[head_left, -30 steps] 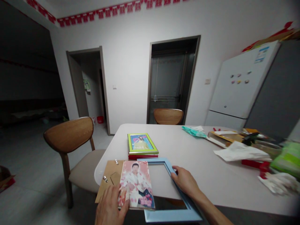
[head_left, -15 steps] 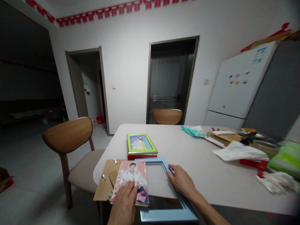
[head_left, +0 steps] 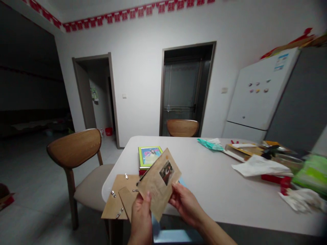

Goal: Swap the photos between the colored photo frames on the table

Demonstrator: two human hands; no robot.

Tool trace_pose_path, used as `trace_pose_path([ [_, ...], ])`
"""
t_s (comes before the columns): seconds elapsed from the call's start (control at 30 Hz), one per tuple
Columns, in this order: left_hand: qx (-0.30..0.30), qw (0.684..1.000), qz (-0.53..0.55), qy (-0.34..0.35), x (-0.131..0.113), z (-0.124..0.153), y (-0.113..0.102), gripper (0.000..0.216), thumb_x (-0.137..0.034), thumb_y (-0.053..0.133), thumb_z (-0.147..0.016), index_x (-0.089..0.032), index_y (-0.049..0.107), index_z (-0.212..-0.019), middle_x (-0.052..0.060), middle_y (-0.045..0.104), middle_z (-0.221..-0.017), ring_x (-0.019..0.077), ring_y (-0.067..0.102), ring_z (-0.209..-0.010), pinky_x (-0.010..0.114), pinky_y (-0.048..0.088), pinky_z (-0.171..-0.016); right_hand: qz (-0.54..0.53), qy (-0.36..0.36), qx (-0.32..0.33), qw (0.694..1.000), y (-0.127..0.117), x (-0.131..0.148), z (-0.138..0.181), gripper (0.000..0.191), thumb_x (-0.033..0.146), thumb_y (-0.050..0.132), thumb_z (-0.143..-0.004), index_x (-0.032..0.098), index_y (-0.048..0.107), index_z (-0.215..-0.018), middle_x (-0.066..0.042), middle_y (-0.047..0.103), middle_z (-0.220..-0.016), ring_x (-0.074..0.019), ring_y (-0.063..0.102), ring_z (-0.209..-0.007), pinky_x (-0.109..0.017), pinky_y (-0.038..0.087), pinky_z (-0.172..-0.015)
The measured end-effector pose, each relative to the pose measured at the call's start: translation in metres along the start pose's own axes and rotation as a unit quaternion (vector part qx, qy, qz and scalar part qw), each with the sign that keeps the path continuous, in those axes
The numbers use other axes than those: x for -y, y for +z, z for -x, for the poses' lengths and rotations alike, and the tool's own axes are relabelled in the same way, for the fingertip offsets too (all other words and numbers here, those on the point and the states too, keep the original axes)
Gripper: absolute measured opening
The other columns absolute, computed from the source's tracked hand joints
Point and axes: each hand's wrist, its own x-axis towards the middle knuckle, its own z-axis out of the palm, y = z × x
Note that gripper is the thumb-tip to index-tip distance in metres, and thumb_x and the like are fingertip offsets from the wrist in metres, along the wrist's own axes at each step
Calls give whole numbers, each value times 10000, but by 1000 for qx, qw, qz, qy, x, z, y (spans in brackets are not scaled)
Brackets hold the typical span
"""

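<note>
Both my hands hold up a brown card sheet (head_left: 156,183) with a small picture stuck near its top, tilted above the table's near edge. My left hand (head_left: 141,214) pinches its lower left edge with the thumb on top. My right hand (head_left: 184,203) grips its right edge. Under them lies a light blue picture frame (head_left: 176,235), mostly hidden. A brown frame backing board (head_left: 117,197) with metal clips lies flat just left of my hands. A green-framed photo (head_left: 148,157) rests on a red frame further back.
The white table (head_left: 209,183) carries papers, a teal bag (head_left: 211,143), red items and green packets at the right. A wooden chair (head_left: 76,163) stands at the left, another (head_left: 182,126) at the far side. A white fridge (head_left: 260,92) stands at the right.
The photo print that lay under my left hand has been lifted and turned over by both hands, showing a brown back. My right hand left the blue frame's edge.
</note>
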Motion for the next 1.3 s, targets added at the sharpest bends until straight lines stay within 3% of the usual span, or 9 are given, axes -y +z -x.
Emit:
trace_pose_path([
  [0.1, 45, 998, -38, -11, 14, 2, -5, 510, -384, 573, -672, -128, 471, -1102, 128, 590, -1046, 239, 516, -1011, 347, 386, -885, -4, -34, -54, 998, -17, 12, -7, 379, 315, 385, -715, 148, 458, -1047, -92, 611, -977, -164, 600, -775, -252, 479, -616],
  [0.2, 56, 982, -183, -1, 17, 0, -20, 596, -331, 588, -630, -112, 416, -1156, 157, 500, -1166, 245, 454, -1083, 365, 337, -930, 111, 5, -59, 992, -43, 18, -14, 430, 223, 344, -689, 124, 448, -1094, -92, 639, -912, -168, 614, -694, -249, 475, -557],
  [0.37, 148, 862, -485, 14, 21, 4, -35, 597, -185, 584, -549, -131, 468, -1132, 140, 414, -1254, 255, 338, -1176, 392, 223, -1003, 255, 26, -59, 965, -68, 6, -20, 457, 173, 312, -664, 117, 500, -1077, -71, 658, -844, -161, 613, -622, -238, 461, -529],
  [0.53, 250, 762, -597, 22, 29, 5, -33, 760, -172, 672, -444, -72, 439, -1160, 200, 301, -1306, 297, 235, -1219, 417, 196, -1013, 300, -8, -51, 953, -58, -7, -29, 469, 139, 316, -643, 100, 517, -1066, -77, 654, -855, -170, 608, -675, -236, 448, -566],
  [0.7, 269, 730, -628, 31, 27, 2, -35, 761, -213, 683, -469, -114, 419, -1176, 175, 300, -1314, 290, 238, -1219, 454, 205, -1000, 505, -73, -89, 855, -50, -8, -34, 376, 134, 321, -682, 109, 562, -970, -103, 626, -943, -169, 570, -843, -225, 397, -710],
  [0.83, 286, 704, -649, 35, 23, 2, -32, 707, -217, 697, -466, -122, 466, -1127, 137, 405, -1262, 276, 251, -1216, 426, 237, -996, 641, -57, -116, 756, -46, -5, -26, 287, 259, 356, -742, 159, 558, -921, -105, 617, -866, -199, 567, -787, -261, 372, -643],
  [1.0, 282, 698, -657, 43, 21, 4, -32, 708, -240, 694, -485, -121, 455, -1142, 129, 418, -1254, 270, 278, -1205, 395, 260, -993, 693, -68, -132, 706, -42, -9, -19, 291, 362, 406, -738, 200, 525, -948, -82, 551, -880, -202, 541, -779, -269, 353, -592],
  [1.13, 263, 696, -660, 102, 11, 4, -59, 651, -232, 630, -559, -170, 426, -1174, 120, 382, -1280, 260, 308, -1192, 422, 268, -984, 693, -74, -152, 701, -46, -12, -21, 371, 393, 474, -700, 197, 493, -1014, -79, 516, -910, -215, 511, -833, -274, 361, -608],
  [1.3, 118, 640, -747, 138, -10, -10, -120, 672, -157, 588, -547, -171, 400, -1192, 107, 346, -1305, 251, 283, -1206, 424, 267, -987, 621, -147, -97, 764, -27, -6, -17, 363, 335, 431, -750, 176, 494, -1070, -89, 521, -978, -189, 487, -900, -271, 356, -747],
])
